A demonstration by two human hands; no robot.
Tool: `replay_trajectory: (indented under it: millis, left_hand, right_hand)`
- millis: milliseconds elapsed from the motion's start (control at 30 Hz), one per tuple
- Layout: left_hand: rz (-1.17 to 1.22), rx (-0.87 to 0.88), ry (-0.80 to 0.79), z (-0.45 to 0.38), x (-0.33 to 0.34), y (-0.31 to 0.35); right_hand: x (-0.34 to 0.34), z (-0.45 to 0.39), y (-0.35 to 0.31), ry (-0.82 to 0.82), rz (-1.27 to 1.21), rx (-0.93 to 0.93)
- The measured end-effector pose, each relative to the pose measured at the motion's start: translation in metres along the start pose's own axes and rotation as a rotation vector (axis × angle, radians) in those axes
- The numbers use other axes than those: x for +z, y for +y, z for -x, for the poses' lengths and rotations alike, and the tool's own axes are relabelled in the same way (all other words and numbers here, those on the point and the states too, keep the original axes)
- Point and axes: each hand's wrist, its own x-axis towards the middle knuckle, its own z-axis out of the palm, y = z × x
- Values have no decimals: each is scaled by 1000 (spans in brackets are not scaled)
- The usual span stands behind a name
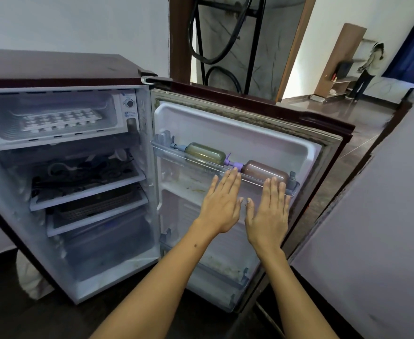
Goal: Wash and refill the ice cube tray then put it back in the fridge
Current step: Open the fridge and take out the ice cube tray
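**Both hands flat before the open fridge door**

White walls and a dark floor surround a small maroon fridge (54, 69) standing with its door (250, 133) swung wide to the right. Up in the freezer compartment (54, 118) lies the white plastic ice cube tray (61, 119), flat on the compartment floor; whether its cells hold water or ice is hard to tell through the haze. On the clear upper door shelf (201, 165) lie two pump bottles on their sides, an olive-green one (204, 152) and a brown one (264, 171). The left hand (222, 204) and right hand (269, 214) are spread side by side, fingers straight, holding nothing, in front of that shelf. Beyond the doorway a person (367, 69) stands in another room.
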Motion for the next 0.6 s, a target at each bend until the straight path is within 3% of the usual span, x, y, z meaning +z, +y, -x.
replay_trajectory:
  millis: [133, 300, 400, 600]
  left_hand:
    - [301, -221, 90, 30, -22, -19]
    - [503, -468, 143, 78, -43, -68]
    - [594, -610, 184, 99, -62, -108]
    - [711, -864, 289, 137, -100, -192]
  right_hand:
    - [-4, -4, -13, -7, -216, 122]
    - [-7, -14, -79, 72, -622, 491]
    - [-1, -8, -134, 10, -769, 446]
    - [37, 8, -236, -285, -981, 399]
